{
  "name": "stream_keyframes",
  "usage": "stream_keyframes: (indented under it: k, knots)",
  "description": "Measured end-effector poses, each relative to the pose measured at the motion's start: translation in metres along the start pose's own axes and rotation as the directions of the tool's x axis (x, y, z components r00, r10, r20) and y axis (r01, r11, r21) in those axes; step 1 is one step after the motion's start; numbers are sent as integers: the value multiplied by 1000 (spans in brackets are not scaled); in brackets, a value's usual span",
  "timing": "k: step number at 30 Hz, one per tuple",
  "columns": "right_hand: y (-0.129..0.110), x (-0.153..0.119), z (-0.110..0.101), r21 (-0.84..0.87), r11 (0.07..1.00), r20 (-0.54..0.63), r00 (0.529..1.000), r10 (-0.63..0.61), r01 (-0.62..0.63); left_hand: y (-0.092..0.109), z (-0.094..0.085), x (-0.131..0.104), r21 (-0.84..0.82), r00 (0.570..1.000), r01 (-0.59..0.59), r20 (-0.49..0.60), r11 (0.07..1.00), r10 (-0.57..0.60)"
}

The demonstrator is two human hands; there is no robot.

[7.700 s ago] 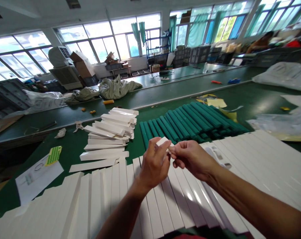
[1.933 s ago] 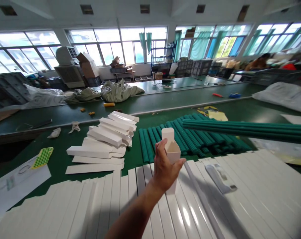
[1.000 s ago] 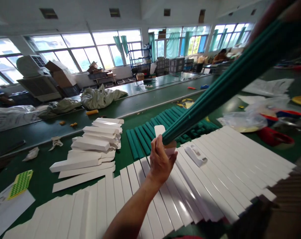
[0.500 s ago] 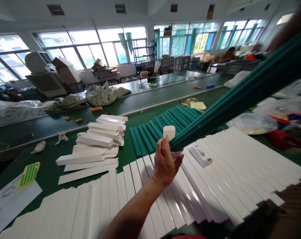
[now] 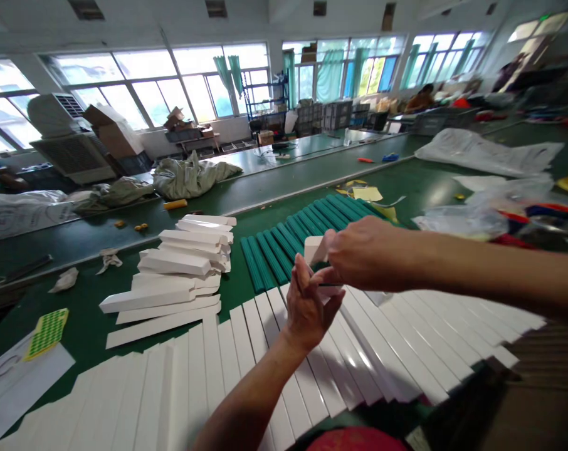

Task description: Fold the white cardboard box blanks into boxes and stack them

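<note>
My left hand [image 5: 306,313] is wrapped round the open end of a narrow white carton, whose upright flap [image 5: 313,249] stands above my fingers. Over that same end, my right hand [image 5: 362,250] has its fingers closed at the flap and opening. Most of the carton's body is hidden by my hands. Behind them lies a row of green ribbed rods [image 5: 284,247]. Below and to both sides, long white cartons [image 5: 397,351] lie side by side. A small part of a white tape dispenser [image 5: 378,297] shows under my right forearm.
A loose pile of white cartons [image 5: 171,269] lies left of the rods. Further left are a green-and-yellow sticker sheet [image 5: 47,333] and white paper [image 5: 25,382]. Clear plastic bags [image 5: 457,219] lie at right. A crumpled sack [image 5: 194,178] sits on the far bench.
The green rod bundle that slanted up to the right from the carton's mouth is no longer visible. My right hand has come down to the carton's end. My left hand stays in place.
</note>
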State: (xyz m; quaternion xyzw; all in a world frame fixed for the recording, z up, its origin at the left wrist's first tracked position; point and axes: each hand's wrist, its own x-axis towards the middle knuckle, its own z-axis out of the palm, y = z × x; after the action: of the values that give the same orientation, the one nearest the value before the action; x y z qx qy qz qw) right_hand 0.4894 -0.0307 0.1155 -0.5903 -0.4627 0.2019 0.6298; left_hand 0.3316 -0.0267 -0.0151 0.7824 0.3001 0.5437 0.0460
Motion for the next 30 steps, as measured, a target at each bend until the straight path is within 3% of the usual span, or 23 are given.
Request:
stream_keyframes:
  k: [3,5,7,9,11,13,17,20,24,26,28,30]
  knots:
    - [3,-11,-1,-281,959,321,945,70,25,-9,-7,5,-14,997,70,-42,997,-70]
    - [21,-29,4,-269,962,378,915,139,-35,-15,-9,7,-36,995,95,-33,995,-96]
    - [44,-50,14,-66,981,360,912,195,-183,-18,-9,7,-78,996,81,-32,994,-84]
    - [65,-67,31,193,936,350,912,214,-294,-19,-6,6,-138,999,34,-31,990,-39]
    - [77,-78,49,392,861,295,931,217,-325,-17,-6,7,-222,1000,1,-16,975,-4]
    - [82,-81,65,501,811,184,953,242,-302,-14,-9,12,-335,999,47,20,941,-42]
    - [78,-75,82,522,830,15,976,219,-195,-6,-19,32,-477,955,279,44,834,-295]
    - [69,-69,85,493,857,54,989,141,-149,-4,-19,42,-573,913,351,35,740,-405]
    - [61,-63,91,554,824,57,993,105,-119,-10,-16,42,-773,869,378,108,509,-482]
    - [61,-61,97,579,812,6,996,85,-73,-14,-19,39,-735,869,405,126,544,-478]
    - [62,-60,103,600,800,-31,999,33,-8,-18,-24,37,-631,906,370,81,682,-416]
    - [64,-60,108,619,783,-43,998,-43,61,-23,-30,38,-506,953,262,4,822,-302]
